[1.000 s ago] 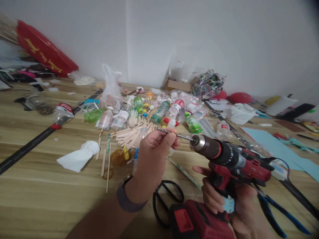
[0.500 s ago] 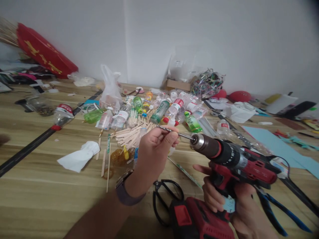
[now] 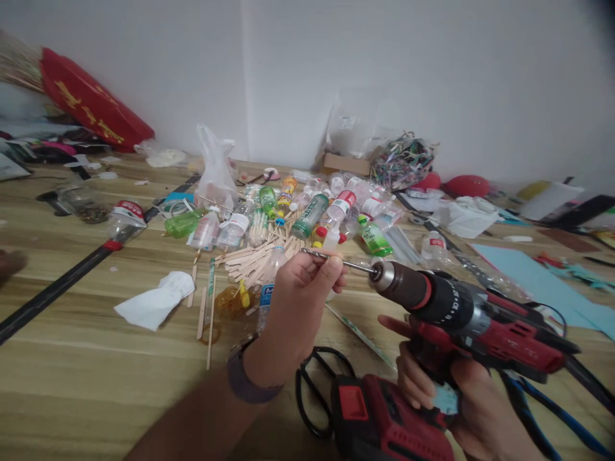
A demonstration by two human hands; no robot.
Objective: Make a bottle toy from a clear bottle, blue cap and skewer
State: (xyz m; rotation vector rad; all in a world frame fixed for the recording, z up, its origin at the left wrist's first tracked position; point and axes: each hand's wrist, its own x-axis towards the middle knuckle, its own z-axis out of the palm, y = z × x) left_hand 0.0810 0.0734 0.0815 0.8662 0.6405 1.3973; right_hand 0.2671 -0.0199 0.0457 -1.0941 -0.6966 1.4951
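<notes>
A red and black cordless drill [image 3: 451, 307] points to the left, its battery low at the bottom of the view. My right hand [image 3: 432, 384] is wrapped round its handle, with one finger stretched out below the chuck. A long metal drill bit [image 3: 358, 266] sticks out of the chuck. My left hand [image 3: 307, 288], with a watch on the wrist, pinches the bit near its far end between thumb and fingers. Black-handled scissors [image 3: 314, 390] lie beneath, partly hidden by the battery and my left wrist.
Plastic bottles [image 3: 310, 216] and wooden sticks [image 3: 250, 261] are heaped beyond my hands. Blue-handled pliers [image 3: 552, 410] lie at the lower right, near blue paper [image 3: 519, 269]. A white tissue [image 3: 156, 301] lies at left. Part of another person's hand [image 3: 10, 262] shows at the left edge.
The drill has shifted slightly to the right and down in view, and its bit now tilts a little more. My left hand keeps its pinch on the bit.
</notes>
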